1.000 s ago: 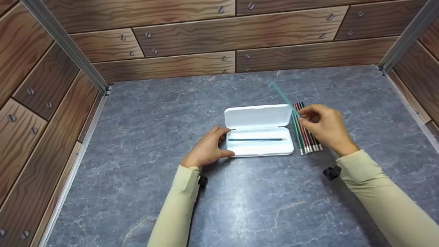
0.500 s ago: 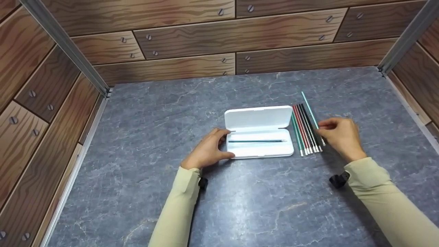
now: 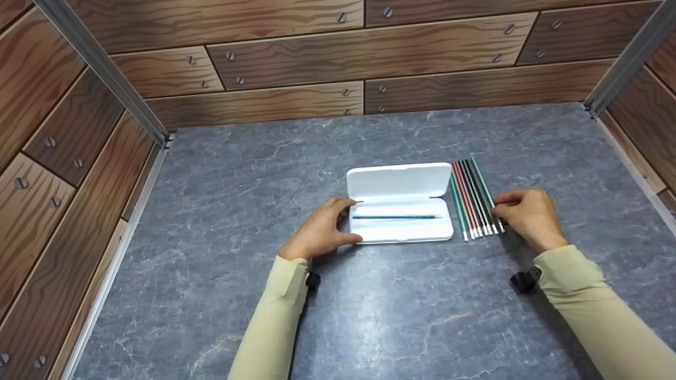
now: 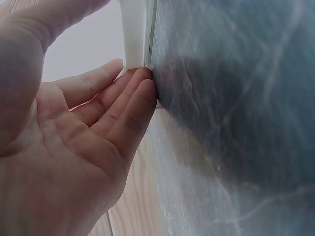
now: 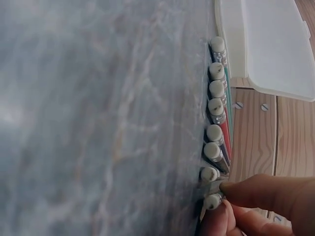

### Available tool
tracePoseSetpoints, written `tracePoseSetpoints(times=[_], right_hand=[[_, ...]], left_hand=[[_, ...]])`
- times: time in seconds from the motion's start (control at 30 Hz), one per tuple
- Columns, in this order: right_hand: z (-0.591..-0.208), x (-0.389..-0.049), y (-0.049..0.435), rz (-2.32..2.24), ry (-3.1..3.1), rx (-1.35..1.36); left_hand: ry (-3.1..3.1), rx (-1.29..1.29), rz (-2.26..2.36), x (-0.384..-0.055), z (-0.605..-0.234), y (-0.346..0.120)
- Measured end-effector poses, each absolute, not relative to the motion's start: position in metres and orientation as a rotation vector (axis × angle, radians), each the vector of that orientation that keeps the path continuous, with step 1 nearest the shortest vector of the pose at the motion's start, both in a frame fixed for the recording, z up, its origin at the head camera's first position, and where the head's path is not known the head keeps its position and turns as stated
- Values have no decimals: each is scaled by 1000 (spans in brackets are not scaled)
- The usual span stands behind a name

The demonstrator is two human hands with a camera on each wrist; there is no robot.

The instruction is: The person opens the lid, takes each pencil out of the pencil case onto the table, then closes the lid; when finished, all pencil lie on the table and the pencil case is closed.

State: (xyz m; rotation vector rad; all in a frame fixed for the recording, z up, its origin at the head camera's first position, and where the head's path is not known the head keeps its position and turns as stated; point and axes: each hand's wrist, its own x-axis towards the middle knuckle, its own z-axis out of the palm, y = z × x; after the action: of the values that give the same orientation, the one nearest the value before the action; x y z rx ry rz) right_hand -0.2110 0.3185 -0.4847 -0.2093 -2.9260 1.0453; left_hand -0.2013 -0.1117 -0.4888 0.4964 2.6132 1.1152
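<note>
A white pencil case lies with its lid raised, one dark teal pencil inside its tray. My left hand holds the case's left end, thumb at the front edge and fingers at the hinge side; in the left wrist view the fingertips touch its side. To the right of the case, several green, red and black pencils lie side by side, erasers toward me. At the row's right end, my right hand pinches a green pencil between thumb and fingers, beside a black one.
Grey marbled tabletop surrounds the case and pencils. Wood-patterned panels stand at the back and both sides, with metal posts at the corners. Each wrist bears a small black device.
My right hand has carried the green pencil from above the case's right edge over to the row's right end and lowered it beside the others. The left hand has stayed on the case.
</note>
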Motion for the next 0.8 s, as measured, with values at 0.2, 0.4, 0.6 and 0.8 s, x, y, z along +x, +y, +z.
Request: tracePoseSetpoints(times=[0.2, 0.4, 0.6, 0.8], right_hand=[[-484, -211, 319, 1057, -2961, -220], [-483, -210, 319, 1070, -2967, -217], [-483, -211, 319, 1167, -2971, -222], [-480, -211, 314, 1134, -2912, -216]], left_hand=[[2613, 494, 1108, -202, -489, -112], [2605, 505, 1125, -201, -489, -112], [2622, 507, 1120, -201, -489, -112], [2620, 511, 1126, -201, -489, -111]])
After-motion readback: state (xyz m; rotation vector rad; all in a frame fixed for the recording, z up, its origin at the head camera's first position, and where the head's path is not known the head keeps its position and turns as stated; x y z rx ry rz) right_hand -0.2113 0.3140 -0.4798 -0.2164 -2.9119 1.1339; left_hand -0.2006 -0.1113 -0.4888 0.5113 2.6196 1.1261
